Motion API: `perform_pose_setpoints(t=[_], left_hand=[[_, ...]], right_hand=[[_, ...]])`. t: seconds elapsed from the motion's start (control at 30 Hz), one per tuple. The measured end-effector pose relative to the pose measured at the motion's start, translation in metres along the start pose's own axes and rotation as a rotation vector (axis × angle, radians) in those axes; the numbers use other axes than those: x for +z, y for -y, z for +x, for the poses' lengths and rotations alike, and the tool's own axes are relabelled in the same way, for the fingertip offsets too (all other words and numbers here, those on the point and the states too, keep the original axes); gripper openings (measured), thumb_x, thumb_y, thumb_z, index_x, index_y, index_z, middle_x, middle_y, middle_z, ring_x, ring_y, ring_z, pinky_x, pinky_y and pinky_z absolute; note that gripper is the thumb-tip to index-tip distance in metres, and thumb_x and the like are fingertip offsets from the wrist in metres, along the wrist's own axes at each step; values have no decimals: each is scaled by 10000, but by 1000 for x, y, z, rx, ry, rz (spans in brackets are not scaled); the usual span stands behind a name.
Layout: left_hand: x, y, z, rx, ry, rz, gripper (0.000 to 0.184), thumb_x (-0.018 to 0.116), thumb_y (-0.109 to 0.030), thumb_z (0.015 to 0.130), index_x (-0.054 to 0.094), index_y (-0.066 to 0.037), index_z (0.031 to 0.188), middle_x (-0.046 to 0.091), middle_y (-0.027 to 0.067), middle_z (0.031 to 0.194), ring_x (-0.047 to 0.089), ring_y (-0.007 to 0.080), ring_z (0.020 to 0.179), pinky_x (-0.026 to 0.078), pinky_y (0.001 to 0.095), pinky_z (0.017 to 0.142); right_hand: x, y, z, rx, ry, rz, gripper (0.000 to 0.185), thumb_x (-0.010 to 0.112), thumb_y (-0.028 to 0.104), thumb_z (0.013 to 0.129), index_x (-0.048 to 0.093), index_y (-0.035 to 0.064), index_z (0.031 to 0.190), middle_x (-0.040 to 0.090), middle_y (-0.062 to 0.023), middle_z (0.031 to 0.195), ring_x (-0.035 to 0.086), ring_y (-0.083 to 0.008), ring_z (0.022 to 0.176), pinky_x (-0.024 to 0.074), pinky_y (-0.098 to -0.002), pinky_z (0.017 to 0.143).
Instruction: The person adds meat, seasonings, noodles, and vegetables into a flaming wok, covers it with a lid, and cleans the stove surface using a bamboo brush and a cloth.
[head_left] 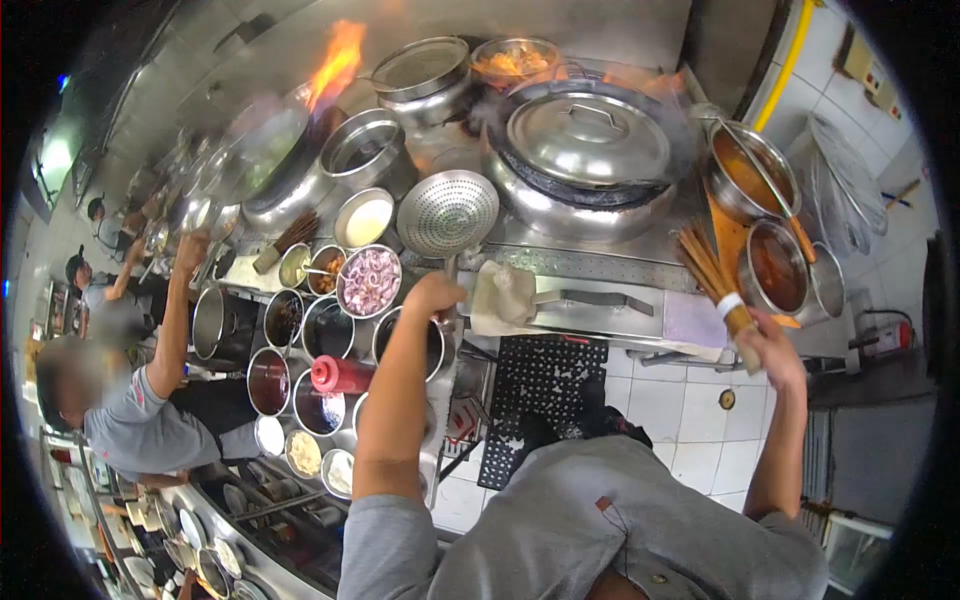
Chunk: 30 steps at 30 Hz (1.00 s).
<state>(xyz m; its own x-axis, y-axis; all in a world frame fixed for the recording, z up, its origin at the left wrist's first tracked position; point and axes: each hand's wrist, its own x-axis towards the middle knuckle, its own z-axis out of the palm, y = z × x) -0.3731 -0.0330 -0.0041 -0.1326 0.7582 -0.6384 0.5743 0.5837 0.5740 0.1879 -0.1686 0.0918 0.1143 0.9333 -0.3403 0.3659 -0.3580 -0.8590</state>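
Observation:
My left hand (436, 296) is closed around the handle of a perforated metal skimmer (448, 214), whose round bowl lies over the stove's front edge. My right hand (772, 352) grips a bamboo wok brush (722, 288) by its bound end, bristles pointing up and to the left. Behind them a large wok with a domed steel lid (588, 140) sits on the burner, with flames at its back edge. A folded cloth (505, 292) and a flat dark handle (600, 299) rest on the front ledge between my hands.
Left of me stand sliced onions (369, 282), a red squeeze bottle (342, 375) and several sauce pots. Pots of reddish liquid (776, 268) are at the right. A co-worker (150, 410) works at a flaming wok (262, 150). A black perforated mat (545, 390) covers part of the floor.

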Motion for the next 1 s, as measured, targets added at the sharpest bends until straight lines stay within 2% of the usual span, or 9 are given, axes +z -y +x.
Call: perform_pose_setpoints(t=[0.03, 0.1, 0.17, 0.3, 0.37, 0.5, 0.6, 0.83, 1.0], left_hand=[[-3, 1, -5, -44, 146, -285, 203, 583, -118, 891, 650, 35, 1006, 694, 176, 947, 708, 291, 874, 594, 422, 704], [4, 6, -23, -107, 325, -994, 131, 593, -52, 894, 584, 78, 911, 581, 75, 704, 635, 200, 637, 567, 356, 567], [11, 25, -19, -91, 367, -1138, 154, 588, -71, 907, 570, 73, 959, 577, 48, 701, 582, 178, 564, 547, 280, 541], [35, 3, -100, 105, 53, -779, 188, 624, -31, 857, 563, 18, 1027, 555, 53, 637, 545, 169, 502, 470, 301, 444], [40, -7, -130, 179, -73, -643, 313, 613, -14, 820, 493, 25, 1107, 566, 70, 698, 563, 154, 555, 454, 307, 443], [39, -32, -148, 202, -178, -472, 378, 597, 14, 789, 465, 45, 1141, 580, 98, 746, 566, 166, 551, 453, 320, 450], [49, -9, -111, 317, -325, -504, 435, 585, 13, 776, 442, 70, 1182, 603, 127, 766, 587, 186, 549, 469, 328, 468], [62, -24, -122, 301, -331, -387, 574, 581, -4, 777, 388, 77, 1312, 646, 191, 834, 631, 224, 581, 499, 348, 526], [40, 7, -108, 370, -457, -216, 744, 560, -47, 754, 310, 68, 1445, 665, 222, 926, 669, 255, 675, 524, 371, 606]], right_hand=[[-2, 4, -14, -10, 81, 50, 552, 677, 104, 840, 522, -11, 1357, 632, -110, 1197, 597, -189, 1063, 458, -301, 939], [10, 15, -18, -85, 244, 126, 569, 694, 96, 838, 513, -3, 1369, 620, -101, 1224, 588, -192, 1102, 450, -308, 966], [40, 39, -10, -220, 399, 181, 594, 708, 94, 840, 498, 2, 1387, 609, -92, 1245, 575, -194, 1142, 443, -314, 991], [138, 116, 57, -576, 367, -104, 617, 689, 220, 908, 445, 64, 1453, 607, -166, 1292, 595, -230, 1162, 456, -351, 993], [199, 147, 104, -667, 274, -217, 605, 677, 304, 887, 480, 100, 1421, 669, -215, 1158, 658, -355, 1046, 512, -422, 917], [264, 161, 141, -887, 213, -579, 492, 657, 265, 855, 572, 119, 1318, 705, -212, 1035, 673, -410, 944, 535, -475, 857], [221, 175, 125, -623, 356, -976, 420, 625, 185, 845, 609, 110, 1259, 703, -211, 1046, 679, -381, 966, 535, -480, 860], [237, 187, 129, -732, 238, -804, 368, 554, 130, 839, 637, 66, 1192, 703, -223, 1026, 680, -395, 963, 538, -494, 843], [179, 159, 133, -547, 433, -1098, 224, 605, 174, 797, 739, 9, 871, 703, -245, 976, 687, -401, 934, 545, -479, 792]])
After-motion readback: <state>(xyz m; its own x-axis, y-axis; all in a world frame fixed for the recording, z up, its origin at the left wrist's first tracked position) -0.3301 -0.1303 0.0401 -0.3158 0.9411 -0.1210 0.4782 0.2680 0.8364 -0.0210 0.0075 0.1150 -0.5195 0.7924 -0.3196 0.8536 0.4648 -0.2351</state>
